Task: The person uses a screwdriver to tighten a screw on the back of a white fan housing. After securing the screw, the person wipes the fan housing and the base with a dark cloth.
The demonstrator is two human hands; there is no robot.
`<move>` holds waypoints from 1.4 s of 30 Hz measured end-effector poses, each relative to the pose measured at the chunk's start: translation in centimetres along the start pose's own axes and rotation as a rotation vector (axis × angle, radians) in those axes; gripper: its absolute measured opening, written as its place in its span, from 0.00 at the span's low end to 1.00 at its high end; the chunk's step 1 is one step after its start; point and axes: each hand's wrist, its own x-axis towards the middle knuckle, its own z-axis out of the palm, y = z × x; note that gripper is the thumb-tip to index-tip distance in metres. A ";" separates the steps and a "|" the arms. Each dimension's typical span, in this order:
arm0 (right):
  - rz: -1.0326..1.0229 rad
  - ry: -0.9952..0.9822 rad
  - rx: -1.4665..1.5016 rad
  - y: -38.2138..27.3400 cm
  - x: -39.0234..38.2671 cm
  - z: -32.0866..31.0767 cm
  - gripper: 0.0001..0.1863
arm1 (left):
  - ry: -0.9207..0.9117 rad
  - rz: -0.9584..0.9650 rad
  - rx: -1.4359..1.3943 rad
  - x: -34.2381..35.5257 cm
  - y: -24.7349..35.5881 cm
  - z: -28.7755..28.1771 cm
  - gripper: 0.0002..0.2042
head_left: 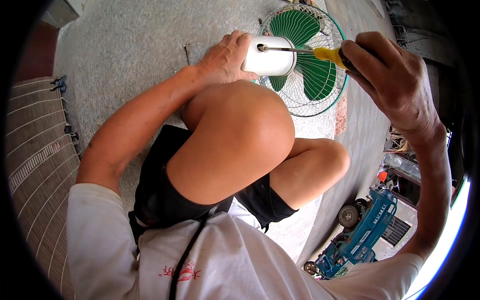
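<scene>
A fan with green blades and a round wire guard [320, 82] lies beyond my knees, its white motor housing [272, 62] turned toward me. My left hand [227, 57] is wrapped round the back end of that housing, thumb below and fingers on top. In my right hand [392, 75] is a screwdriver with a yellow and black handle [327, 54]. Its metal shaft runs leftward across the housing, and the tip meets a small screw or knob at a dark hole in the white casing. Whether the tip sits in a slot cannot be made out.
My bent knees [250, 115] rise between my body and the fan. Rough grey concrete floor [135, 45] spreads around. A rolled-out slatted mat [42, 175] hangs or lies at the left. A blue three-wheeled cart [365, 230] stands at the lower right.
</scene>
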 end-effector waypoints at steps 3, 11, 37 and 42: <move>0.094 -0.068 0.086 -0.2 0.0 -0.4 0.20 | 0.021 0.014 -0.013 -0.1 -0.3 0.2 0.46; 0.255 -0.044 0.246 -0.4 -0.1 0.2 0.20 | 0.042 0.026 0.012 -0.2 -0.1 0.2 0.46; 0.955 -0.312 0.547 1.1 1.6 -0.4 0.20 | 0.031 0.055 0.040 0.7 0.2 0.1 0.44; 0.970 -0.264 0.561 0.7 -0.2 -2.4 0.17 | -0.065 -0.029 0.015 0.3 0.3 -0.6 0.47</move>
